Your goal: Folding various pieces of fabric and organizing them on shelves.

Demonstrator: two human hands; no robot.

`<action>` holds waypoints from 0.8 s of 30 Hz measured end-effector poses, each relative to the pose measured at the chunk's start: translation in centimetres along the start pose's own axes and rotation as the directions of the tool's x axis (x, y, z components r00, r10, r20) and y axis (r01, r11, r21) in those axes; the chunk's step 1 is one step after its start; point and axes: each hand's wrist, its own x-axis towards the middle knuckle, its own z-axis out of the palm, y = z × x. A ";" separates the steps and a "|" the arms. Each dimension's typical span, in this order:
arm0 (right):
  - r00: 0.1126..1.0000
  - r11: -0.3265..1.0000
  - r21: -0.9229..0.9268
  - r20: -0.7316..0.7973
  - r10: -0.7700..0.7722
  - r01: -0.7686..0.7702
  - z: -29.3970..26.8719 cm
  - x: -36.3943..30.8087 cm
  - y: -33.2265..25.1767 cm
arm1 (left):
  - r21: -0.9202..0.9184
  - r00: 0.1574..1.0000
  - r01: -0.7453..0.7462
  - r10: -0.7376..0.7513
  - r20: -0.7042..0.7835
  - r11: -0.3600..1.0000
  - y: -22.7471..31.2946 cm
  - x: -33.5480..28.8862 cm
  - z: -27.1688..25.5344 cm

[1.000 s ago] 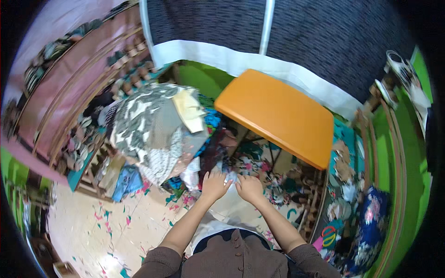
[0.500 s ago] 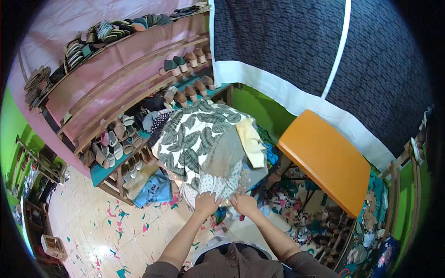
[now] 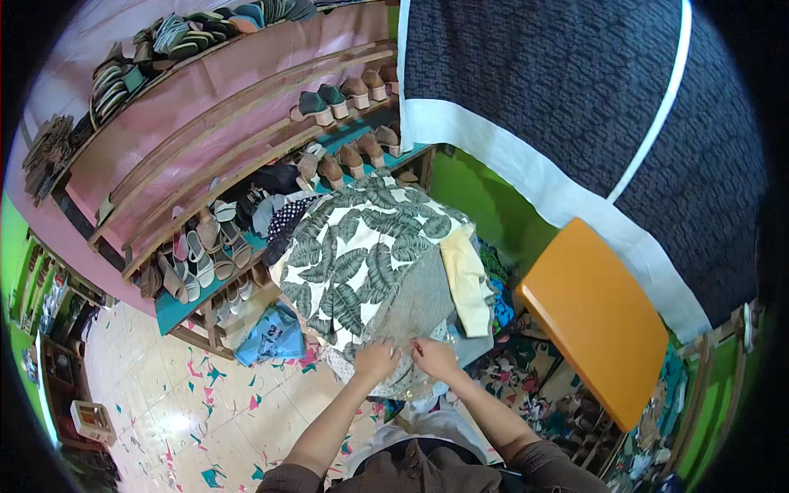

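Left hand [image 3: 377,360]: mine, fingers bent at the near end of the grey striped cloth [image 3: 419,297]; grasping or merely touching, I cannot tell
Right hand [image 3: 435,358]: mine, just beside my left, fingers likewise bent; its hold equally unclear
Grey striped cloth: on the near side of the fabric heap [image 3: 403,264] before me
Yellow cloth [image 3: 467,283]: just right of the striped one
Leaf-print cloth [image 3: 362,238]: white and dark green, draped over the heap
Orange tabletop [image 3: 604,316]: to my right, well apart from my hands
Shoe rack [image 3: 174,314]: left of and beyond the heap
Curtain [image 3: 534,107]: dark, white-bordered, at upper right
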 end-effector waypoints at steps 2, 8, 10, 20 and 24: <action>1.000 1.000 -0.012 -0.019 -0.004 0.004 -0.4 1.5 1.5 | -0.012 0.999 0.042 -0.042 -0.021 0.999 0.5 2.0 0.0; 0.988 0.981 0.193 0.144 -0.059 0.030 -2.7 4.0 4.0 | 0.092 0.990 0.103 -0.093 -0.107 0.990 0.2 7.8 0.6; 0.982 0.982 0.187 0.174 -0.071 0.038 -3.0 4.6 4.5 | 0.198 0.942 0.151 -0.081 -0.324 0.969 0.0 9.4 1.2; 0.939 0.739 0.638 0.343 -0.022 -0.216 -4.5 8.1 7.0 | 0.029 0.939 0.270 -0.257 -0.227 0.962 -0.6 12.4 -1.3; 0.915 0.587 0.745 0.404 -0.020 -0.316 -5.8 9.9 8.3 | 0.104 0.885 0.195 -0.129 -0.447 0.975 1.3 11.9 -3.0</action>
